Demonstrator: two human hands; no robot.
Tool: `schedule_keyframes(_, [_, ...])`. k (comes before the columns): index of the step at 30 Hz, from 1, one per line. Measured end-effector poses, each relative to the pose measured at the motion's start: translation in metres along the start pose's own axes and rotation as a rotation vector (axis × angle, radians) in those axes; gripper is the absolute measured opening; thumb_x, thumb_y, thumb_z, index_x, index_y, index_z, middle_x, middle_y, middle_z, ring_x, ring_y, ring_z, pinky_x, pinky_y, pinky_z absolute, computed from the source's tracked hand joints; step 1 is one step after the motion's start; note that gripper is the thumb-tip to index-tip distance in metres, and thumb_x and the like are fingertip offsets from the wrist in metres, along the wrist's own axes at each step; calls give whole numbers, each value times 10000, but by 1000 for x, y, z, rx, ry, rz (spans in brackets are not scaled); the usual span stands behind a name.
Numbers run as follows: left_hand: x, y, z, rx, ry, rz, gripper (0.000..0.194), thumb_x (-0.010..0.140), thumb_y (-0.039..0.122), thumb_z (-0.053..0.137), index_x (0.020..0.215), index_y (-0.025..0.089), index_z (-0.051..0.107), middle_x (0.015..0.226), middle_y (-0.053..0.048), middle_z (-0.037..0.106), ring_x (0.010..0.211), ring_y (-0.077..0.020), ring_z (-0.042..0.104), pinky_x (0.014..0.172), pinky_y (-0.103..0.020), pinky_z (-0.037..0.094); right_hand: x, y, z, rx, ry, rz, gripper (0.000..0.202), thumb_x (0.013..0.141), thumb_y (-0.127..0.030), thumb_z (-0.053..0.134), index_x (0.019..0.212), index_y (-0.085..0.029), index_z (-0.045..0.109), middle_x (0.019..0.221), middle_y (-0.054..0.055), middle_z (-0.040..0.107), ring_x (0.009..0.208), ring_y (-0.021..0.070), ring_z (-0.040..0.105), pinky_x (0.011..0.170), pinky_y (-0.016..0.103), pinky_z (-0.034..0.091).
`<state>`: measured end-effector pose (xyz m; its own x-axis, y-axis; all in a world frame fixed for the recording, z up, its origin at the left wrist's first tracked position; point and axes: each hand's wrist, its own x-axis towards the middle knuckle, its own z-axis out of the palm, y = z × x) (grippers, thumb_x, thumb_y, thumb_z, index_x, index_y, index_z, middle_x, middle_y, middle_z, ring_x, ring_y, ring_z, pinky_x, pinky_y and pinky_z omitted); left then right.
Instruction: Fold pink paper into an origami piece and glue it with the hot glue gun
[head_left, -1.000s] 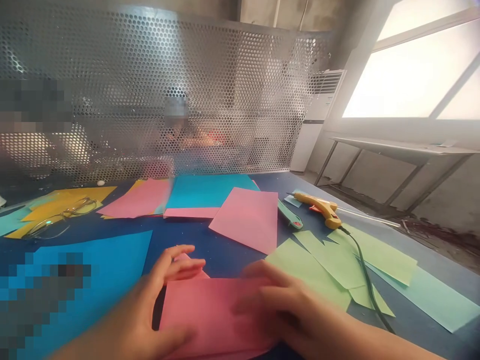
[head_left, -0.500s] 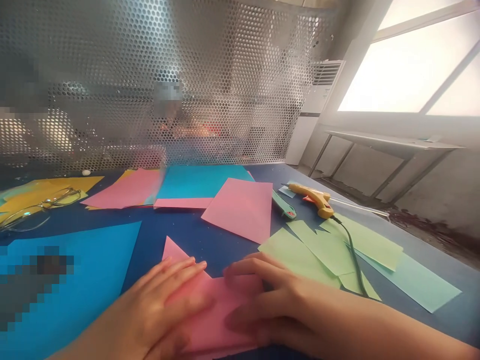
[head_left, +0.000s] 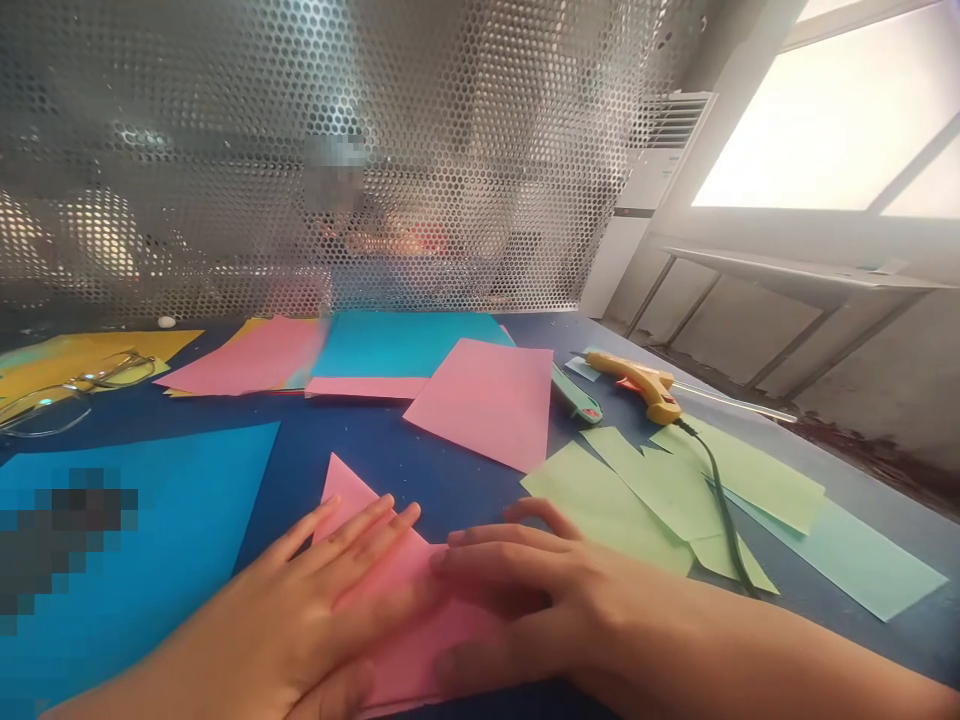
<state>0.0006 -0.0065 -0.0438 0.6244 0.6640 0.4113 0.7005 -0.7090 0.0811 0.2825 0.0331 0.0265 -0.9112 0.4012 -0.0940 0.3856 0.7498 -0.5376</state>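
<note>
Head view: the left hand [head_left: 315,590] and right hand [head_left: 525,600] lie flat, fingers spread, pressing a folded pink paper sheet [head_left: 397,600] onto the dark blue tabletop [head_left: 442,480], neither hand closed around it. One pointed corner of the sheet projects beyond the left fingertips. Pale green paper strips [head_left: 637,490] lie just right of the hands, crossed by the cord of a yellow glue gun [head_left: 645,385]; a large blue paper sheet [head_left: 165,520] lies to the left.

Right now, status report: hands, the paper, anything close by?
Left hand and right hand flat, both pressing the pink folded paper. One pointed corner juts out beyond the fingers. Blue sheet left, green sheets right, glue gun cord across them.
</note>
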Motion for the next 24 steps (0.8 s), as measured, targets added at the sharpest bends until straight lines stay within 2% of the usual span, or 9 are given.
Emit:
schedule_keyframes(6, [-1,1,-4,-129,-39,-75,463,1120,572,150,1574,559,241,1628,224,362,1509,-40,353,1247,-200,92,3,-1,-1,-39,-84,33,616,1040,-19,452,1484,-428,571,1661,-28,428,1509,183,427,1293,474,156])
schedule_keyframes(8, [0,0,-8,-161,-100,-127,442,1121,577,172,1533,577,332,1621,253,350,1513,-22,332,1237,-173,94,4,-2,-1,-45,-107,42,624,1031,-8,462,1491,-418,564,1673,-30,404,1513,177,421,1300,470,126])
schedule_keyframes(11, [2,-5,-14,-181,-205,-185,421,1110,605,205,1491,605,384,1607,265,355,1507,-44,356,1232,-211,221,5,-4,-3,-45,-143,63,632,1025,1,468,1495,-411,559,1680,-32,385,1534,194,387,1298,516,120])
schedule_keyframes(14, [3,-12,-17,-140,-249,-133,456,1102,620,201,1551,579,272,1638,206,315,1518,-117,363,1228,-319,318,5,-5,-3,-48,-156,70,557,1070,-67,444,1503,-399,555,1674,-15,394,1552,217,351,1285,567,136])
schedule_keyframes(16, [4,-18,-20,-125,-313,-46,497,1104,600,251,1588,553,149,1662,155,261,1525,-173,349,1220,-383,347,5,-5,-2,-64,-150,58,528,1079,-93,444,1505,-383,560,1672,-12,397,1552,216,348,1287,555,140])
schedule_keyframes(18, [4,-22,-23,-150,-394,16,574,1100,569,334,1596,547,45,1672,120,220,1527,-220,335,1204,-446,370,5,-3,0,-89,-138,28,581,1048,-47,459,1519,-377,544,1688,-21,360,1547,206,355,1293,520,150])
schedule_keyframes(21, [5,-25,-27,-173,-434,7,623,1103,519,376,1601,537,1,1683,98,190,1543,-245,290,1216,-517,327,4,2,3,-125,-115,-28,645,1018,-12,464,1548,-378,503,1701,-11,323,1535,195,375,1291,487,191])
schedule_keyframes(24, [6,-24,-30,-174,-442,34,646,1102,482,394,1621,499,11,1695,73,184,1554,-261,268,1217,-545,323,2,7,6,-172,-98,-76,625,1044,-51,444,1576,-378,456,1706,7,312,1532,193,378,1279,505,226])
